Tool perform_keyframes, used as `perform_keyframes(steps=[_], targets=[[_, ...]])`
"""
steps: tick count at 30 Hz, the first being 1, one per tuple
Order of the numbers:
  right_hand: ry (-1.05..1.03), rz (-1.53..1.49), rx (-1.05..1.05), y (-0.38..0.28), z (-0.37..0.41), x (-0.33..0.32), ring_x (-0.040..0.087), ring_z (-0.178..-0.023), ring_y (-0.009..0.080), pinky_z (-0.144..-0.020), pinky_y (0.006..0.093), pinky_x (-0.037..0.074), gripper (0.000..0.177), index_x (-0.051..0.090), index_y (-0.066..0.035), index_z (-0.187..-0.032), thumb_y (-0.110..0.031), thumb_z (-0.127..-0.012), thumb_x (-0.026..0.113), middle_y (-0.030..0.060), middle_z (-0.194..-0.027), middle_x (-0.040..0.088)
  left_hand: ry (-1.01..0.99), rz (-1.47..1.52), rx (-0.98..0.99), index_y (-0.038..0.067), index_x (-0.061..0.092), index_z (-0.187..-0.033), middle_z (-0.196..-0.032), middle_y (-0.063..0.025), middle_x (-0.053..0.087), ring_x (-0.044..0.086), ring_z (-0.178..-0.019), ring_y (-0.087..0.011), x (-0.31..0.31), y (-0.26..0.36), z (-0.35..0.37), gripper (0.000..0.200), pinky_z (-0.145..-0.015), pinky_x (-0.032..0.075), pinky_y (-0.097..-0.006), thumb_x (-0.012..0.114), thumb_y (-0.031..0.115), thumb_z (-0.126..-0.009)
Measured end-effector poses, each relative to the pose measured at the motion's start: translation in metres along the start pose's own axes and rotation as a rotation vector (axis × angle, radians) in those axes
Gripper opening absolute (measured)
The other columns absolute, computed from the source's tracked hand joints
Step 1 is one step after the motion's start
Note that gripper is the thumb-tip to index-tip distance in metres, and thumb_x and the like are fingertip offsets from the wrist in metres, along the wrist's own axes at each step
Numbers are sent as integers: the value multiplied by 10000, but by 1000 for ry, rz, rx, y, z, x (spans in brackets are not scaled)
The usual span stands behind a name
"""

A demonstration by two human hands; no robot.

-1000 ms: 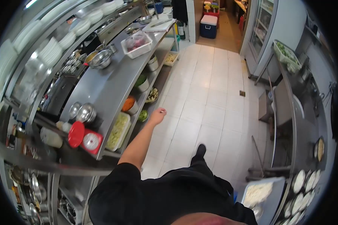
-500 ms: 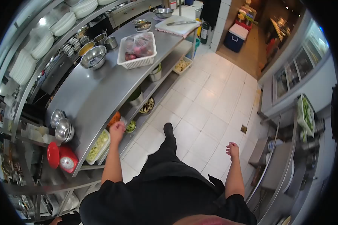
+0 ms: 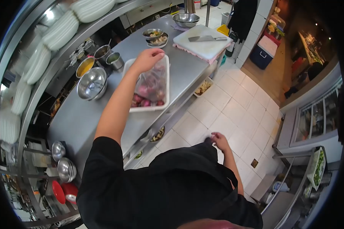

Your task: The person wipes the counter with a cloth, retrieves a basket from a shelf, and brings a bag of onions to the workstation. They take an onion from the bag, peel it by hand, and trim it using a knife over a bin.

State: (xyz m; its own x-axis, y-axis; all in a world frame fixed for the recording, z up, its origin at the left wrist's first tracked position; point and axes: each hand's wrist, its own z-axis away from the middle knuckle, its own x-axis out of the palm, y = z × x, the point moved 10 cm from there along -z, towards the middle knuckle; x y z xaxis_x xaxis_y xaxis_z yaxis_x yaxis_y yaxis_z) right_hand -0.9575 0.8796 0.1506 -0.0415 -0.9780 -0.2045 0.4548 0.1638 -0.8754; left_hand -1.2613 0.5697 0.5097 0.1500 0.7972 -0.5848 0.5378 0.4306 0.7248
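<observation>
My left hand (image 3: 149, 60) is stretched out over a white plastic basket (image 3: 149, 109) on the steel counter. Its fingers are pinched together at the top of a clear plastic bag (image 3: 151, 82), partly covering it. Red onions (image 3: 143, 103) show through the bag and lie loose beneath it in the basket. Low over the tiled floor hangs my right hand (image 3: 219, 141), empty, its fingers loosely bent and apart.
A cleaver (image 3: 202, 38) lies on a white cutting board (image 3: 187, 38). Steel bowls (image 3: 91, 84), small pots (image 3: 114, 60) and a red scale (image 3: 69, 191) stand along the counter (image 3: 114, 126). Plates are stacked at left; a rack with a tray of greens (image 3: 317, 168) stands at right.
I have stepped closer to the basket. My left hand has moved from the counter's near edge up to the bag, and my right hand has shifted left.
</observation>
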Motion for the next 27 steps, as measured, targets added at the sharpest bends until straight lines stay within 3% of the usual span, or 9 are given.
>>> perform_keyframes(steps=[4, 6, 8, 11, 13, 17, 22, 24, 27], targets=[[-160, 172, -270, -139, -89, 9, 607, -851, 167, -770, 298, 491, 384, 556, 2, -1169, -224, -862, 603, 104, -973, 639, -235, -354, -171, 56, 652, -1003, -895, -121, 663, 611, -812, -237, 53, -81, -67, 411, -755, 475, -339, 568, 430, -855], [-221, 239, -375, -192, -129, 19, 607, -845, 172, -763, 303, 491, 387, 553, -7, -1178, -223, -861, 607, 104, -986, 634, -305, -472, -314, 68, 655, -998, -911, -136, 665, 617, -825, -264, 65, -139, -93, 454, -768, 477, -359, 551, 485, -852], [-340, 250, -422, -231, -170, 37, 607, -847, 177, -764, 306, 490, 388, 551, -12, -1184, -220, -861, 606, 108, -999, 632, -639, -551, -559, 51, 649, -1031, -921, -152, 655, 614, -811, -257, 90, -218, -84, 528, -746, 478, -357, 512, 533, -864], [-556, 304, -489, -275, -226, 71, 606, -865, 206, -785, 315, 485, 404, 552, -16, -1177, -229, -839, 618, 120, -1026, 624, -560, -461, -405, 45, 673, -955, -848, -186, 645, 619, -754, -299, 70, -168, -87, 533, -707, 470, -393, 497, 540, -864], [-652, 376, -496, -285, -252, 92, 609, -881, 230, -804, 325, 484, 412, 552, -17, -1173, -229, -828, 623, 126, -1032, 622, -553, -498, -485, 38, 678, -902, -801, -195, 635, 610, -720, -321, 70, -176, -66, 531, -681, 461, -407, 499, 536, -862], [-748, 694, -1015, -355, -268, 167, 480, -1159, 339, -984, 404, 379, 536, 500, -87, -1253, -236, -762, 653, 181, -1222, 530, -368, -542, -547, 21, 678, -780, -661, -198, 595, 585, -656, -357, 41, -161, -42, 539, -615, 431, -441, 511, 528, -854], [-645, 989, -1400, -375, -255, 274, 318, -1300, 324, -1048, 544, 223, 514, 521, -184, -1258, -336, -778, 625, 134, -1375, 399, -290, -574, -866, 15, 684, -777, -717, -217, 602, 589, -718, -377, 23, -183, 23, 528, -670, 450, -441, 538, 519, -838], [-611, 939, -1376, -366, -277, 288, 326, -1294, 311, -1047, 548, 215, 456, 546, -193, -1229, -331, -798, 593, 107, -1357, 420, -162, -581, -851, 28, 671, -693, -701, -217, 600, 593, -739, -373, 10, -188, 42, 562, -682, 455, -457, 482, 533, -850], [-429, 972, -1222, -356, -342, 254, 352, -1269, 285, -1057, 529, 198, 321, 610, -204, -1131, -285, -837, 513, 41, -1280, 490, -22, -660, -942, 36, 681, -777, -866, -201, 614, 586, -869, -366, -5, -194, 66, 433, -778, 453, -441, 548, 443, -839]])
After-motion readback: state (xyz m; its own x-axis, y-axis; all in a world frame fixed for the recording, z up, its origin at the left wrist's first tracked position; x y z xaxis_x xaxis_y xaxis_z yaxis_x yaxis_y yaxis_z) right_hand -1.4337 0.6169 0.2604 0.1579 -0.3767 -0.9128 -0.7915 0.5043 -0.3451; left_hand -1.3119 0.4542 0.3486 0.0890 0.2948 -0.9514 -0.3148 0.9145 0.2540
